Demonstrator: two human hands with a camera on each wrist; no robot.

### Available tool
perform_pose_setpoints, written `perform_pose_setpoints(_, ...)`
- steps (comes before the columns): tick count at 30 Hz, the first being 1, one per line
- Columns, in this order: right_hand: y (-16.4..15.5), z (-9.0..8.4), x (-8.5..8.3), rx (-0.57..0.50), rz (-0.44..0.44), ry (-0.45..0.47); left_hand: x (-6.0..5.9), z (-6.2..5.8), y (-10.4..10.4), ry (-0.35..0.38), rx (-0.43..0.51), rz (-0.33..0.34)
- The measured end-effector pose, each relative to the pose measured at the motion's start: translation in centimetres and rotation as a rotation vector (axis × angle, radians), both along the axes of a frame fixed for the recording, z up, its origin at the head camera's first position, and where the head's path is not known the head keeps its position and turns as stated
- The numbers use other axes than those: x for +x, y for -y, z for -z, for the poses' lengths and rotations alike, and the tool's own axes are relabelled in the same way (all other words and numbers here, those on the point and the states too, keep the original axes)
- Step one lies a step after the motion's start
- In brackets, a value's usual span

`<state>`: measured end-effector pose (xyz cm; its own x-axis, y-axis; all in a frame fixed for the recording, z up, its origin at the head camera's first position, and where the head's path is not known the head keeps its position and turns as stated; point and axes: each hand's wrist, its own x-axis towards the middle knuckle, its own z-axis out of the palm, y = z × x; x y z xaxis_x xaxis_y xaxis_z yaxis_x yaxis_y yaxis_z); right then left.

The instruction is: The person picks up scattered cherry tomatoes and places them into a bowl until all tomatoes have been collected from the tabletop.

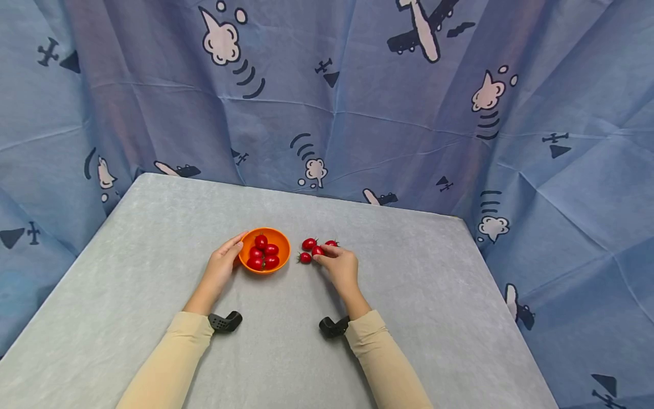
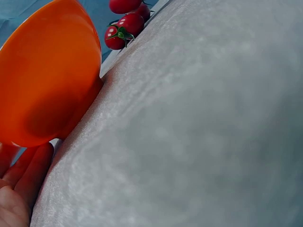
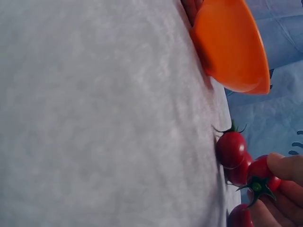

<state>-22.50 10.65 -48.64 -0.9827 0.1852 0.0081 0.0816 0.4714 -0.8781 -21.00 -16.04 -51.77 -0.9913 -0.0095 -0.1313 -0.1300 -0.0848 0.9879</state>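
An orange bowl (image 1: 282, 262) with several red cherry tomatoes (image 1: 271, 250) inside stands on the table. My left hand (image 1: 221, 264) holds it at its left side, thumb by the rim; in the left wrist view, fingers (image 2: 33, 172) reach in under its curved wall. To the bowl's right, my right hand (image 1: 341, 270) pinches one cherry tomato (image 3: 259, 171) between thumb and fingers, its green stem end showing in the right wrist view. Around that hand lie loose cherry tomatoes: one on the near left (image 1: 305, 258), one just behind (image 1: 309, 244) and one partly hidden beyond the fingers (image 1: 331, 243).
A pale grey cloth covers the table (image 1: 276, 352). Behind and beside it hangs a blue curtain (image 1: 368, 130) printed with planes and clouds. Each wrist wears a black device, one on the left (image 1: 226, 322) and one on the right (image 1: 334, 327).
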Motion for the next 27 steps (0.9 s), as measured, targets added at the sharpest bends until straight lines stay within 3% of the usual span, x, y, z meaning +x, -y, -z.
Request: perform_pose_setpoints(27,1.7,-2.9,0.5,-0.084,-0.077,-0.033,0.2,-0.3,0.0,0.003,0.018,0.002)
